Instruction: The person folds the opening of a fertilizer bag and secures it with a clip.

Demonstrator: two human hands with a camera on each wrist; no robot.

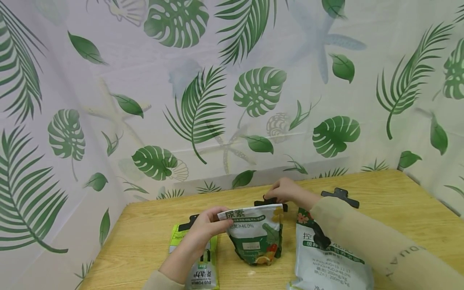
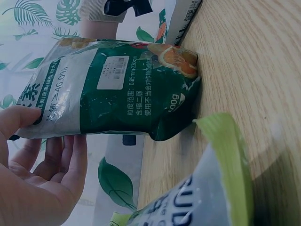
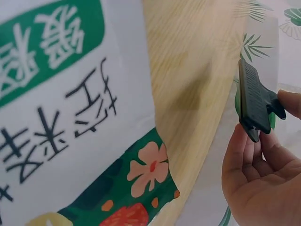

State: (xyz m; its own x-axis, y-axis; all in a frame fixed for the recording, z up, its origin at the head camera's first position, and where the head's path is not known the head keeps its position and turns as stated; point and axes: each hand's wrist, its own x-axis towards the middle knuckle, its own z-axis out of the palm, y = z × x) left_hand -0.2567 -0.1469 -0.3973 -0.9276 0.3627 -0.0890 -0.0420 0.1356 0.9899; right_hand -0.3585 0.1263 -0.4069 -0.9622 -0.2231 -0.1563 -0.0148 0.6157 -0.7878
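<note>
A green and white fertilizer bag (image 1: 253, 241) stands upright on the table, printed with vegetables and fruit. My left hand (image 1: 208, 227) grips its upper left corner, thumb on the front and fingers behind, as the left wrist view also shows on the bag (image 2: 113, 89). Behind the bag's upper right edge, my right hand (image 1: 286, 191) holds a black clip (image 1: 270, 201). In the right wrist view that hand (image 3: 263, 165) pinches the wide clip (image 3: 256, 101) between thumb and fingers; nothing shows in the clip's mouth there.
A lime and grey bag (image 1: 208, 266) lies left, with a black clip (image 1: 186, 223) near its top. A larger white bag (image 1: 326, 262) is at right, partly under my right sleeve (image 1: 362, 225). Another black clip (image 1: 340, 196) lies behind it. A leaf-printed cloth (image 1: 224, 100) hangs behind the table.
</note>
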